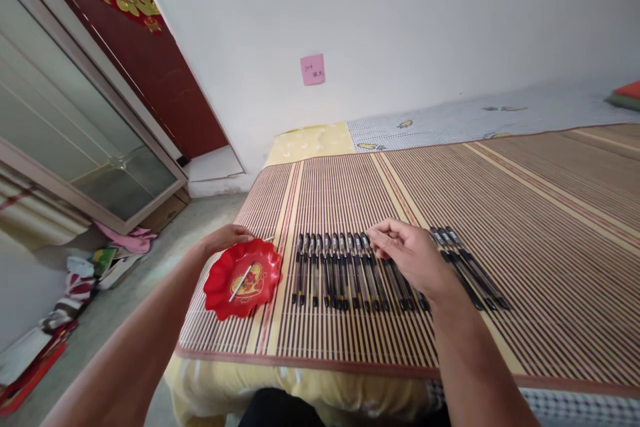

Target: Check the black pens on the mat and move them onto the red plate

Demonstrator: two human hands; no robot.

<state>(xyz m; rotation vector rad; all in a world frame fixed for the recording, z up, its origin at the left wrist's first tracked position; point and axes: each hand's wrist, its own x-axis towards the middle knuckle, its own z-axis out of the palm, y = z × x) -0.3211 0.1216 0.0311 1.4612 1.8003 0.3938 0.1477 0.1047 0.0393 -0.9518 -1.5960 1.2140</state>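
Note:
A row of several black-capped pens (343, 273) with clear barrels lies side by side on the striped mat. My right hand (403, 250) is over the row with thumb and fingers pinched at the cap end of one pen, hiding some of the others. Further right, a few more pens (467, 267) lie slanted. My left hand (230, 237) is at the far rim of a red scalloped plate (214, 293), its fingers curled and partly hidden behind the rim. A thin pale stick (269, 239) shows just beyond that rim. Inside the plate lies a white stick (241, 283).
The striped mat (340, 193) covers a bed against a white wall (400, 27) with a pink note (313, 70). A glass-panelled door (100, 100) and a red door (165, 73) are at left. Clothes and other items (80, 280) lie on the floor.

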